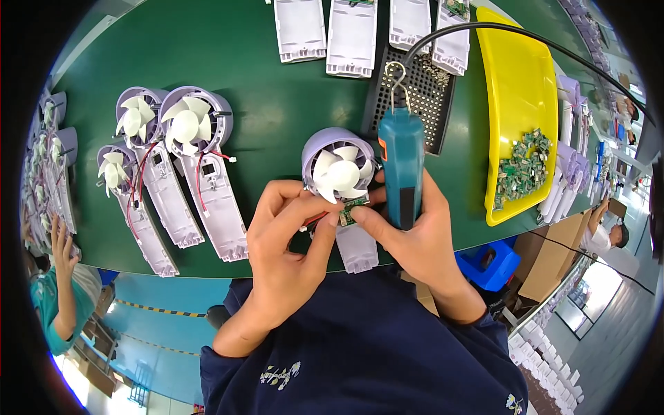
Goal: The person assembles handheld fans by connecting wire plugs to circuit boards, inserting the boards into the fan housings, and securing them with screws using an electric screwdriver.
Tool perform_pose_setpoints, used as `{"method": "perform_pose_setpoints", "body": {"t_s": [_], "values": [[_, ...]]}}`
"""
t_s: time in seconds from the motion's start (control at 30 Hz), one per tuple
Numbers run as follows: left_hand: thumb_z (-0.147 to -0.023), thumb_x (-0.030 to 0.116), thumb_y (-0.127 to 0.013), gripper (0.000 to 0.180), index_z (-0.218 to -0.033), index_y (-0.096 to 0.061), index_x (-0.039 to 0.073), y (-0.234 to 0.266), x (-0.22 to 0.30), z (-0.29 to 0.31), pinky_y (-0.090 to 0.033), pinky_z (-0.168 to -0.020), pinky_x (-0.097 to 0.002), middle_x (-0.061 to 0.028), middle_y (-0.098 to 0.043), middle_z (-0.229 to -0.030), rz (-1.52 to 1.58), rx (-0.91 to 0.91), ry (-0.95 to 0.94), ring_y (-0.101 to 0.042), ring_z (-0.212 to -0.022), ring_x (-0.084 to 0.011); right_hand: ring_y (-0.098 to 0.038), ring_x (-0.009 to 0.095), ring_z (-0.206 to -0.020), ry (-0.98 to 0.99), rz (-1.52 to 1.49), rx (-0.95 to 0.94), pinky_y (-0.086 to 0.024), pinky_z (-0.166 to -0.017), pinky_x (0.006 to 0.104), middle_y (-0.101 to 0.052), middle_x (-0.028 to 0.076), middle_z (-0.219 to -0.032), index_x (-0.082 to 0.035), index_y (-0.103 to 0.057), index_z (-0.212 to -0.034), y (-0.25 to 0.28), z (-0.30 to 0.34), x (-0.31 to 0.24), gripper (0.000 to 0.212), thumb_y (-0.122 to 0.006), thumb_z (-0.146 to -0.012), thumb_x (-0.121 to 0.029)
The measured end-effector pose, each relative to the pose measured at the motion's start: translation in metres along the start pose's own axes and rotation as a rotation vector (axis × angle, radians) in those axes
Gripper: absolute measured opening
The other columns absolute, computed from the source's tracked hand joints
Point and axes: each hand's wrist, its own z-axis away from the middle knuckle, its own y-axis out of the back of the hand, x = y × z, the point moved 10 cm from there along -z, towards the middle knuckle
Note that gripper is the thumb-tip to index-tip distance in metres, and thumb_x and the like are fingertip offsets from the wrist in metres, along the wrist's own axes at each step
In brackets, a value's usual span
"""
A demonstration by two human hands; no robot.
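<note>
A lavender handheld fan housing [318,145] with white blades [339,171] lies in front of me, its handle shell [356,252] toward my body. My left hand [289,238] is closed, thumb and forefinger pinching at the red wire [312,219] just below the blades; the wire's end is hidden by the fingertips. My right hand [415,235] grips a small green circuit board [354,211], thumb on its face, over the top of the handle. A teal electric screwdriver [402,159] hangs from a metal hook, covering part of my right hand.
Several similar fan housings [197,131] with loose wires lie to the left. Lavender shells [351,41] line the far side beside a black perforated tray [429,104] of small metal parts. A yellow tray [519,90] holds circuit boards [523,169]. At left, another person's hand [62,245] shows.
</note>
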Motion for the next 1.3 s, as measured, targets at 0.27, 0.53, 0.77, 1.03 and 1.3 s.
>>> {"method": "perform_pose_setpoints", "body": {"t_s": [0.27,0.53,0.77,1.03,1.3], "values": [[-0.084,-0.009,-0.071,0.017,-0.1,-0.069,-0.003,0.0,-0.002,0.0,-0.056,-0.075,-0.0256,-0.0105,-0.059,-0.1,0.077,0.041,0.052,-0.065,-0.085,-0.0167,-0.069,0.012,-0.077,0.018,0.032,0.003,-0.055,-0.067,0.0278,-0.072,0.008,-0.087,0.001,-0.057,-0.111,-0.002,0.0,0.0,0.041,-0.082,-0.08,-0.009],[-0.084,-0.01,-0.069,0.017,-0.099,-0.069,-0.003,0.002,0.001,-0.006,-0.057,-0.076,-0.0246,-0.0104,-0.059,-0.101,0.04,0.047,0.063,-0.067,-0.088,-0.0163,-0.069,0.012,-0.073,0.043,0.069,-0.001,-0.054,-0.065,0.0278,-0.072,0.008,-0.083,0.001,-0.057,-0.11,-0.003,-0.005,-0.006,0.041,-0.082,-0.08,-0.01],[-0.085,-0.009,-0.069,0.014,-0.099,-0.069,-0.004,0.002,-0.005,-0.007,-0.058,-0.077,-0.0252,-0.0096,-0.059,-0.101,0.125,0.025,0.103,-0.067,-0.088,-0.0152,-0.069,0.012,-0.072,-0.051,0.027,-0.014,-0.054,-0.064,0.0277,-0.072,0.008,-0.082,0.001,-0.057,-0.112,-0.004,-0.002,0.001,0.043,-0.082,-0.081,-0.011],[-0.086,-0.009,-0.068,0.014,-0.1,-0.069,-0.004,0.005,-0.008,-0.01,-0.058,-0.076,-0.0254,-0.0098,-0.06,-0.102,0.166,0.033,0.149,-0.067,-0.088,-0.0159,-0.067,0.011,-0.076,-0.09,-0.038,0.009,-0.054,-0.068,0.0273,-0.071,0.007,-0.085,0.0,-0.057,-0.116,-0.008,0.001,0.001,0.044,-0.082,-0.081,-0.011],[-0.085,-0.009,-0.068,0.015,-0.098,-0.069,-0.003,0.007,0.0,-0.01,-0.057,-0.074,-0.0272,-0.0105,-0.06,-0.1,0.044,0.068,0.077,-0.066,-0.084,-0.0177,-0.065,0.01,-0.076,-0.1,-0.038,0.008,-0.053,-0.068,0.0265,-0.07,0.005,-0.086,0.0,-0.057,-0.117,-0.007,-0.002,0.002,0.045,-0.082,-0.081,-0.011]]}}
